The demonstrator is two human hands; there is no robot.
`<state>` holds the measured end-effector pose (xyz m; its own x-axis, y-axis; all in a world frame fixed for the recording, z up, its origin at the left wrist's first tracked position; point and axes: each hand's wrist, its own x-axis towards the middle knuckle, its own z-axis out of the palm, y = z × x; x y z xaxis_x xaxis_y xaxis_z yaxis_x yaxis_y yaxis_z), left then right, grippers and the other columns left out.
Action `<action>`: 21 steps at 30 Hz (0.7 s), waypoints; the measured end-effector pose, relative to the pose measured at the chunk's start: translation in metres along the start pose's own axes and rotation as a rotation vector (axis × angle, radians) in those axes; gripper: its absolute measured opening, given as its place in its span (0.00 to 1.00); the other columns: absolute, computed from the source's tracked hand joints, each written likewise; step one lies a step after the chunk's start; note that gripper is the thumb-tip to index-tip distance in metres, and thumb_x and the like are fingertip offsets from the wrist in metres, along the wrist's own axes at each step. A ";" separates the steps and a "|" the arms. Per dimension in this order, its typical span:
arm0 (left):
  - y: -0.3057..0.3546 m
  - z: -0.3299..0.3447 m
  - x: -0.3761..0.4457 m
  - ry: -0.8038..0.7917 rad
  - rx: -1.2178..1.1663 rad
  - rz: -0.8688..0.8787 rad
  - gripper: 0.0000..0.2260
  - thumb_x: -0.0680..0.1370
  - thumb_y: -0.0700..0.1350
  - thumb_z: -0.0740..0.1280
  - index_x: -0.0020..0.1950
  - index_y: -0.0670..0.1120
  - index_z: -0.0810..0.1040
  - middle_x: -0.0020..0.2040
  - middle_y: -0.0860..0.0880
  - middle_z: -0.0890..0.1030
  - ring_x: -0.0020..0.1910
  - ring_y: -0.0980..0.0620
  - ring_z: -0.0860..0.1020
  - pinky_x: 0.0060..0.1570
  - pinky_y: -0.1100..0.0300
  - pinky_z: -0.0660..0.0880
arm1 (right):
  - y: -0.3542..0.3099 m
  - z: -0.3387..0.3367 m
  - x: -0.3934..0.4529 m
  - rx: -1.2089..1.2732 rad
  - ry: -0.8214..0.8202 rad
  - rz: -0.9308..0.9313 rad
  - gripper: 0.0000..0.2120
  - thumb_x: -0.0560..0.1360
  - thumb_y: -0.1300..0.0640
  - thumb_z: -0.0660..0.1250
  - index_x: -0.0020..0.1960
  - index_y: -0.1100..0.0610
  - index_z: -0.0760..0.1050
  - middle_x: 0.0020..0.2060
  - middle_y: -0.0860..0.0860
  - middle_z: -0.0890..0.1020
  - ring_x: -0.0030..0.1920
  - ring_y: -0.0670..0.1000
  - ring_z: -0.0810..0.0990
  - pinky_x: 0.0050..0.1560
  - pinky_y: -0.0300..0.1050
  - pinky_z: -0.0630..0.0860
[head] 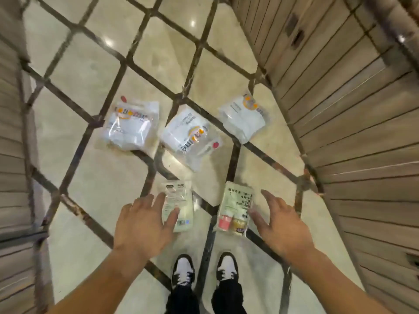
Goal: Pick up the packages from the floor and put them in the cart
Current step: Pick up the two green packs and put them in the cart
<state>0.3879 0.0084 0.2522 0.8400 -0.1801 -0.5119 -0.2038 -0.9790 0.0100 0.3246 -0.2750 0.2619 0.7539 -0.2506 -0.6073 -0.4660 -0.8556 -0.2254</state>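
Several packages lie on the tiled floor. Three clear plastic bags with white contents sit in a row: a left bag, a middle bag and a right bag. Closer to me lie a small pale packet with a barcode and a green packet with red and yellow items. My left hand hovers open over the barcode packet, fingers overlapping its left edge. My right hand is open just right of the green packet. No cart is in view.
The floor is beige marble with dark diagonal grid lines. Slatted wooden walls rise on the right and on the left. My two black-and-white shoes stand just behind the near packets.
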 end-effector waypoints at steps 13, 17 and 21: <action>-0.020 0.332 0.168 -0.085 -0.397 -0.336 0.42 0.72 0.76 0.59 0.77 0.51 0.60 0.69 0.39 0.74 0.62 0.32 0.78 0.54 0.31 0.79 | 0.119 0.289 0.188 0.335 -0.041 0.339 0.40 0.80 0.37 0.65 0.83 0.54 0.54 0.74 0.63 0.70 0.72 0.67 0.72 0.70 0.61 0.71; -0.029 0.375 0.199 -0.089 -0.717 -0.587 0.49 0.72 0.62 0.76 0.82 0.48 0.52 0.75 0.41 0.70 0.69 0.35 0.74 0.63 0.37 0.75 | 0.131 0.327 0.220 0.512 -0.005 0.432 0.48 0.77 0.34 0.68 0.84 0.55 0.47 0.78 0.59 0.68 0.76 0.64 0.69 0.75 0.61 0.68; -0.039 0.395 0.208 -0.146 -1.041 -0.619 0.37 0.66 0.59 0.81 0.70 0.48 0.74 0.56 0.53 0.85 0.53 0.50 0.85 0.57 0.46 0.81 | 0.135 0.351 0.247 0.778 0.083 0.499 0.34 0.73 0.45 0.78 0.68 0.50 0.60 0.60 0.47 0.80 0.64 0.54 0.80 0.60 0.48 0.74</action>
<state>0.3714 0.0471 -0.1939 0.5741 0.2905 -0.7655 0.7675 -0.5167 0.3795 0.2851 -0.2932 -0.1862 0.3994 -0.5649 -0.7221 -0.9023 -0.1026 -0.4188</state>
